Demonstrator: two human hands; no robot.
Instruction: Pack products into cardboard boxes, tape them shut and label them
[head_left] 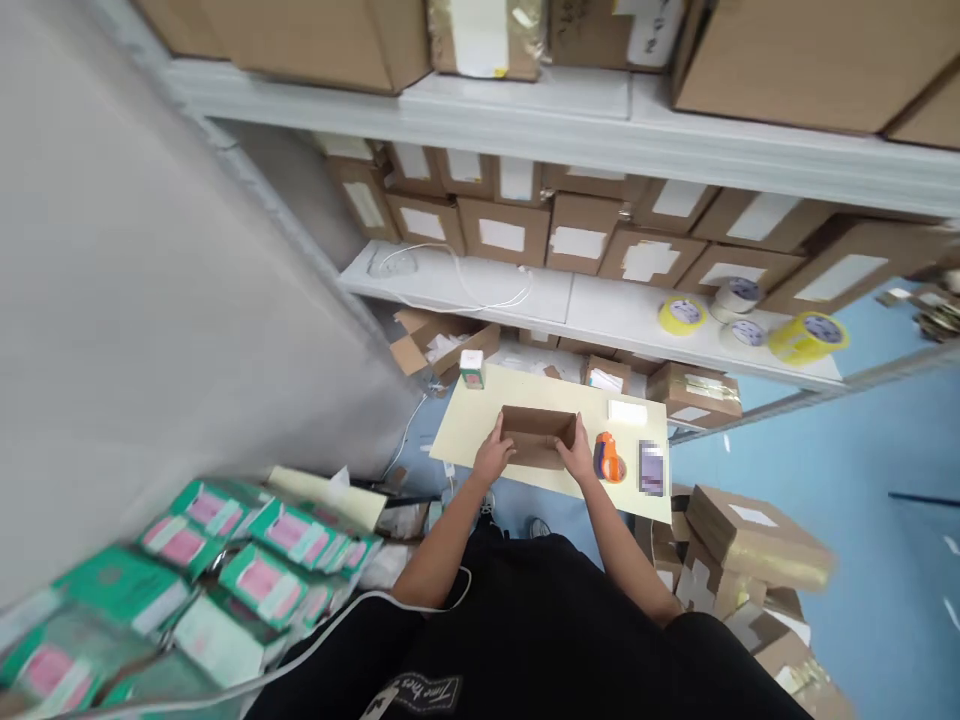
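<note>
A small brown cardboard box (pixel 534 425) stands on the pale yellow table (pixel 465 425), with its open side facing me and its inside visible. My left hand (pixel 493 454) grips its left wall, with the fingers bent round the edge. On the opposite wall my right hand (pixel 577 454) is closed, its thumb reaching inside. Just right of that hand lies an orange tape dispenser (pixel 609 460). A blurred-out purple item (pixel 651 468) is at the table's right end, and a white flat pad or stack (pixel 627 413) lies behind the dispenser. A small white-and-green box (pixel 472 369) stands at the back left corner.
Behind the table, a shelf (pixel 555 290) holds cardboard boxes, a white cable and tape rolls (pixel 681 315). Several green-and-pink packages (pixel 277 580) are piled at my left. Cardboard boxes (pixel 750 535) are heaped on the floor at my right. A white cable (pixel 330 625) crosses my left arm.
</note>
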